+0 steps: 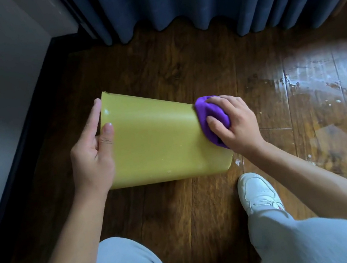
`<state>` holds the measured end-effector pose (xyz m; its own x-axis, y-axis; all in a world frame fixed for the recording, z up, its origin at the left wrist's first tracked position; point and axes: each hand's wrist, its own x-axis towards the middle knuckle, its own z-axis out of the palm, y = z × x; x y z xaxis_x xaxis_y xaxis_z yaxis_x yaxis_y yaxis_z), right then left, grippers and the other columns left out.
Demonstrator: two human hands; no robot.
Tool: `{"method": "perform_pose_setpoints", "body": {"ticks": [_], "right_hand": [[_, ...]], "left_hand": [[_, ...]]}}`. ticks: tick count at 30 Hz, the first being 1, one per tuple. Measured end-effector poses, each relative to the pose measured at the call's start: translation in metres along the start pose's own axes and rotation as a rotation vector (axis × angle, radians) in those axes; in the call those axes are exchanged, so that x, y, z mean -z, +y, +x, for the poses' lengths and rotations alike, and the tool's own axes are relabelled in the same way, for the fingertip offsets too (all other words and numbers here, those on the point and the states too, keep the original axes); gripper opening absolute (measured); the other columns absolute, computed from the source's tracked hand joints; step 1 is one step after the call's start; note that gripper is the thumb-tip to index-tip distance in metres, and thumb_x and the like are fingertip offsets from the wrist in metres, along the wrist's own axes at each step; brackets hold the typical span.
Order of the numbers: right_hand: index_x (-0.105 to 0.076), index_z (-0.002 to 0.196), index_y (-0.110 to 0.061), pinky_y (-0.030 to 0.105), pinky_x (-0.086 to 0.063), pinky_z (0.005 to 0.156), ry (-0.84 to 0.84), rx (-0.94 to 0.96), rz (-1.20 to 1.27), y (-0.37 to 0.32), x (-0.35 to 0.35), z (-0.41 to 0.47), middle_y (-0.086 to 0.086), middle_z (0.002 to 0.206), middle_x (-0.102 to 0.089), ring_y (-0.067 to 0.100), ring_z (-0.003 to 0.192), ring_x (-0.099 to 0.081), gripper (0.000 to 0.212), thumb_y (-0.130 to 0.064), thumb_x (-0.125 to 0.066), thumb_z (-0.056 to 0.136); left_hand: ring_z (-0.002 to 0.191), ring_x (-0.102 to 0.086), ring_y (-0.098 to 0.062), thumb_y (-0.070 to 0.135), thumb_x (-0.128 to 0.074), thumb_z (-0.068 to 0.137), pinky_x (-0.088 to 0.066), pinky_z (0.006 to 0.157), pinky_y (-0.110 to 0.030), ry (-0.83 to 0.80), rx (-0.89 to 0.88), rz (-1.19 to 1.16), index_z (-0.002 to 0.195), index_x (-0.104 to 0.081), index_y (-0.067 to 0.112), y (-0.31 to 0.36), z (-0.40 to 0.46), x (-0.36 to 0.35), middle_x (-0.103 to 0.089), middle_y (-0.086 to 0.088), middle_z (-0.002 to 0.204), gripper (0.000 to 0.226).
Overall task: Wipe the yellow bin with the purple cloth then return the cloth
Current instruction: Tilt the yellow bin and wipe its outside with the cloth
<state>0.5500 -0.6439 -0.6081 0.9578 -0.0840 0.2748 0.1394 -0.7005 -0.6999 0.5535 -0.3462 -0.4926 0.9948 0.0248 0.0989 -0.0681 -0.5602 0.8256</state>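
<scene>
Smooth yellow plastic bin [158, 143] lies tipped on its side on dark wooden floor [181, 210], left hand [92, 154] gripping one end to steady it while right hand [233, 121] clutches bunched purple cloth [207, 112], pressing it against the opposite end to wipe.

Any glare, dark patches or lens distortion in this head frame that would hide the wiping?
Head view: strong glare washes out the wooden floor at right; the left wall side lies in shadow; wide-angle bending shows at the edges. The yellow bin, purple cloth, left hand and right hand are evenly lit and sharp.
</scene>
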Motion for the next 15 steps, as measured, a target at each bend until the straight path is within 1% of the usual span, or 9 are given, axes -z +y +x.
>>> {"method": "perform_pose_setpoints", "body": {"ticks": [1,3,5,6,7,10,11,13,15], "right_hand": [[-0.067,0.131,-0.017,0.036,-0.045,0.1,0.0,-0.055,0.015,0.004,0.001,-0.001,0.002,0.129,-0.068,0.025,0.119,-0.06,0.044,-0.043,-0.056,0.096],[-0.064,0.132,-0.022,0.031,-0.044,0.097,0.012,-0.181,0.053,0.013,0.004,-0.005,-0.001,0.131,-0.067,0.019,0.118,-0.06,0.039,-0.043,-0.057,0.1],[-0.062,0.132,-0.027,0.035,-0.049,0.095,0.027,-0.292,0.082,0.02,0.005,-0.009,-0.004,0.127,-0.068,0.016,0.111,-0.063,0.035,-0.044,-0.057,0.103],[-0.062,0.131,-0.028,0.038,-0.051,0.094,0.039,-0.322,0.073,0.022,0.006,-0.009,-0.004,0.124,-0.07,0.017,0.109,-0.064,0.034,-0.047,-0.056,0.103],[-0.061,0.13,-0.029,0.038,-0.052,0.092,0.055,-0.335,0.045,0.022,0.007,-0.008,-0.005,0.122,-0.07,0.019,0.108,-0.066,0.034,-0.049,-0.056,0.103],[-0.063,0.131,-0.03,0.029,-0.044,0.084,0.133,-0.305,-0.059,0.012,0.011,0.005,-0.004,0.124,-0.067,0.021,0.108,-0.066,0.037,-0.048,-0.061,0.1],[-0.064,0.132,-0.029,0.027,-0.041,0.083,0.168,-0.282,-0.06,0.005,0.014,0.012,-0.003,0.126,-0.066,0.02,0.108,-0.066,0.038,-0.046,-0.063,0.098],[-0.067,0.132,-0.027,0.026,-0.043,0.084,0.231,-0.194,-0.014,-0.016,0.018,0.027,-0.002,0.127,-0.065,0.018,0.111,-0.065,0.039,-0.044,-0.065,0.096],[-0.07,0.129,-0.022,0.032,-0.05,0.092,0.243,-0.054,0.062,-0.045,0.019,0.041,0.001,0.128,-0.067,0.02,0.116,-0.064,0.038,-0.041,-0.066,0.096]], "left_hand": [[0.12,-0.064,-0.009,0.038,-0.048,0.106,-0.054,0.098,-0.024,0.006,0.009,-0.002,0.152,-0.041,0.04,0.0,-0.001,0.0,-0.066,0.0,0.137,0.047],[0.111,-0.068,-0.006,0.041,-0.049,0.105,-0.056,0.091,-0.023,0.034,0.044,-0.014,0.152,-0.042,0.042,-0.001,-0.004,0.001,-0.069,0.004,0.129,0.048],[0.105,-0.07,-0.007,0.044,-0.051,0.104,-0.058,0.088,-0.028,0.06,0.082,-0.033,0.151,-0.043,0.045,-0.003,-0.006,0.002,-0.07,0.008,0.124,0.048],[0.106,-0.069,-0.007,0.045,-0.051,0.103,-0.058,0.089,-0.03,0.067,0.094,-0.044,0.15,-0.043,0.046,-0.003,-0.006,0.002,-0.07,0.009,0.124,0.048],[0.109,-0.069,-0.005,0.044,-0.051,0.104,-0.057,0.091,-0.029,0.07,0.098,-0.053,0.151,-0.043,0.045,-0.002,-0.006,0.002,-0.069,0.012,0.125,0.048],[0.114,-0.064,0.005,0.037,-0.049,0.106,-0.054,0.091,-0.016,0.064,0.1,-0.073,0.154,-0.04,0.038,0.001,-0.006,0.0,-0.064,0.022,0.126,0.049],[0.117,-0.063,0.005,0.036,-0.049,0.106,-0.054,0.092,-0.016,0.06,0.1,-0.083,0.154,-0.039,0.037,0.001,-0.007,-0.001,-0.063,0.022,0.128,0.049],[0.123,-0.061,0.002,0.036,-0.048,0.107,-0.054,0.097,-0.022,0.057,0.093,-0.091,0.156,-0.036,0.036,0.001,-0.009,-0.003,-0.061,0.016,0.135,0.05],[0.129,-0.057,-0.002,0.038,-0.047,0.107,-0.052,0.103,-0.03,0.073,0.094,-0.094,0.157,-0.035,0.035,-0.001,-0.009,-0.004,-0.058,0.011,0.143,0.051]]}}
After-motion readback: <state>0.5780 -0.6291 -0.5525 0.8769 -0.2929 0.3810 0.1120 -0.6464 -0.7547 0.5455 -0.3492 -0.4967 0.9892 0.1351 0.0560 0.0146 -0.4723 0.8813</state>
